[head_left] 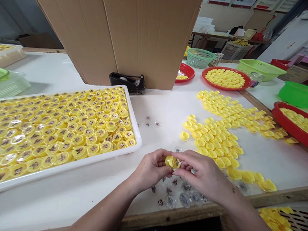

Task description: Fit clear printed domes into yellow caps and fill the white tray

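Observation:
My left hand [150,169] pinches a small round yellow plastic piece [172,162] with a dark picture on its end. My right hand [200,172] has its fingertips closed on the same piece from the other side. Below the hands lie several clear round discs [185,199] with dark printed pictures, partly covered by the right hand. To the right spreads a loose group of yellow round pieces [211,139]. A white tray [137,139] on the left holds rows of yellow pieces with pictures facing up.
A tall cardboard box [137,32] stands at the back, with a black tape dispenser [128,84] before it. Red plates [246,82] of yellow pieces and green baskets [200,57] stand at right. The table's wooden edge [150,217] runs along the front.

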The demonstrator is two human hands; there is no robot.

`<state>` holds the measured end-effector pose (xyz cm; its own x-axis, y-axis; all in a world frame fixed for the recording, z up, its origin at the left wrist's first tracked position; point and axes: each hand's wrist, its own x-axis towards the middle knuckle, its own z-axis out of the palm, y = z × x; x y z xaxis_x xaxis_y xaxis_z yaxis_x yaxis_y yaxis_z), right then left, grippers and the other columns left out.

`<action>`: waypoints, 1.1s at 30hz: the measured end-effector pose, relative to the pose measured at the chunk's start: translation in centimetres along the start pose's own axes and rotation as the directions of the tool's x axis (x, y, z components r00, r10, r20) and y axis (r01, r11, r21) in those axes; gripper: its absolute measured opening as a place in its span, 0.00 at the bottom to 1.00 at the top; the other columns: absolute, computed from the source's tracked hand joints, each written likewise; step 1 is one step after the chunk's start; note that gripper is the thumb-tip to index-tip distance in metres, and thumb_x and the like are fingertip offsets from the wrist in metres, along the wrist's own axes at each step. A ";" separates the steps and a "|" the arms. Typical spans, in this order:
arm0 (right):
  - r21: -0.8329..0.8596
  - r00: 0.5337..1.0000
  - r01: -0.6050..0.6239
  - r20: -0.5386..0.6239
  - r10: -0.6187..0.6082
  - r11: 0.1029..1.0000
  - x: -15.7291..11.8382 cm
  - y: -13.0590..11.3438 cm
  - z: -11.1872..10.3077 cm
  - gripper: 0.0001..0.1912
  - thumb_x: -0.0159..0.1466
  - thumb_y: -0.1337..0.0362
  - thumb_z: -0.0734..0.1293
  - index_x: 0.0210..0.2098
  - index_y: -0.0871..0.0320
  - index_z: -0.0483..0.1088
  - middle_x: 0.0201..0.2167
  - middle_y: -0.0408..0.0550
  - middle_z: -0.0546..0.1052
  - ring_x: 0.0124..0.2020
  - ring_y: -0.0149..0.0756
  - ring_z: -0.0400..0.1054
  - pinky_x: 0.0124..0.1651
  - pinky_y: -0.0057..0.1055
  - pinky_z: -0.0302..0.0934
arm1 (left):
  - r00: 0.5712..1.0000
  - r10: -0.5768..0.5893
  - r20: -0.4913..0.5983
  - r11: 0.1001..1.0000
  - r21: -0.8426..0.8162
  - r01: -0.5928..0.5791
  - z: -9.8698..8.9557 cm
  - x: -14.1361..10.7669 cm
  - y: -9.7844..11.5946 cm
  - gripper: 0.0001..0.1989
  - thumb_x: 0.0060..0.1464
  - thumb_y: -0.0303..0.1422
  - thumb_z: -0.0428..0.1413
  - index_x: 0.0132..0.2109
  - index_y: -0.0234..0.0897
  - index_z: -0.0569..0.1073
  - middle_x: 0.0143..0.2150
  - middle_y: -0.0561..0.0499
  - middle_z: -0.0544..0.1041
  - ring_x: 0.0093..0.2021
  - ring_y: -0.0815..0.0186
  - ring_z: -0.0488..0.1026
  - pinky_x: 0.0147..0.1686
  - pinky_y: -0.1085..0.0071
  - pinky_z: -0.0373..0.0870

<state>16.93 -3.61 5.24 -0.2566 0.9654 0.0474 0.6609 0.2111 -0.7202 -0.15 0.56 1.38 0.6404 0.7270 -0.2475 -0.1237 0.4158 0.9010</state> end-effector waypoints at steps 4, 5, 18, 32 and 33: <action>-0.077 0.997 0.002 -0.079 -0.008 0.997 0.0 -0.4 0.5 0.14 0.59 0.69 0.67 0.45 0.55 0.70 0.33 0.44 0.72 0.30 0.32 0.68 0.34 0.30 0.64 | 1.000 -0.016 -0.025 1.000 0.021 0.017 0.2 0.0 0.0 0.14 0.44 0.25 0.59 0.42 0.31 0.70 0.32 0.51 0.73 0.27 0.73 0.68 0.28 0.74 0.66; -0.099 0.996 0.007 -0.090 -0.016 0.995 -0.1 -0.4 0.5 0.14 0.59 0.70 0.67 0.44 0.55 0.70 0.34 0.44 0.73 0.31 0.32 0.68 0.34 0.30 0.64 | 1.000 -0.027 -0.013 1.000 0.007 0.027 0.2 0.0 0.1 0.15 0.44 0.25 0.59 0.43 0.30 0.70 0.31 0.51 0.73 0.27 0.73 0.69 0.29 0.74 0.66; -0.050 0.990 0.102 -0.095 -0.106 0.994 0.0 -0.1 0.4 0.13 0.57 0.71 0.68 0.41 0.55 0.67 0.42 0.47 0.72 0.42 0.34 0.68 0.44 0.32 0.68 | 0.991 -0.109 -0.073 0.994 -0.002 0.109 0.3 0.1 0.2 0.18 0.44 0.22 0.56 0.45 0.30 0.71 0.30 0.52 0.74 0.26 0.74 0.70 0.29 0.75 0.67; -0.138 0.997 0.034 -0.071 -0.044 0.990 -0.1 0.2 0.5 0.15 0.58 0.73 0.67 0.45 0.58 0.70 0.36 0.47 0.74 0.34 0.34 0.70 0.37 0.31 0.67 | 0.994 -0.069 -0.086 0.988 0.135 0.080 0.5 -0.2 0.8 0.22 0.43 0.19 0.50 0.47 0.33 0.73 0.28 0.53 0.75 0.26 0.73 0.70 0.28 0.76 0.66; -0.154 0.995 0.047 -0.076 -0.059 0.987 -0.1 0.1 0.6 0.15 0.58 0.73 0.66 0.45 0.58 0.70 0.36 0.48 0.74 0.35 0.34 0.70 0.37 0.31 0.67 | 0.994 -0.058 -0.091 0.982 0.172 0.073 0.4 -0.2 0.6 0.22 0.43 0.20 0.50 0.47 0.34 0.73 0.29 0.53 0.75 0.27 0.72 0.71 0.28 0.75 0.67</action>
<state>16.61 -3.77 4.72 -0.2410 0.9600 0.1426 0.7487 0.2774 -0.6021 -0.02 0.46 2.16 0.5750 0.7483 -0.3308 0.0560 0.3674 0.9284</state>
